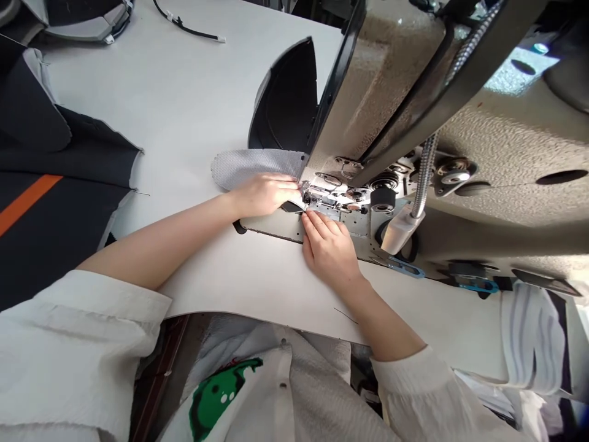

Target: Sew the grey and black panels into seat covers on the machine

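Note:
My left hand (265, 195) lies on a grey mesh fabric piece (253, 164) at the sewing machine (340, 202), its fingers stretched toward the needle area. The part of the fabric under that hand is hidden. My right hand (332, 250) rests flat on the machine's metal plate (280, 226), fingertips just in front of the presser foot area. Between the two hands shows a small dark patch with a pale edge, too small to make out. Behind the mesh a black curved panel (289, 101) stands up against the machine head.
Dark fabric with an orange stripe (30, 199) covers the left of the white table (184, 98). A black cord (193, 29) lies at the back. The machine arm and lamp (400, 230) fill the right. Pale striped fabric (531, 337) hangs at the right edge.

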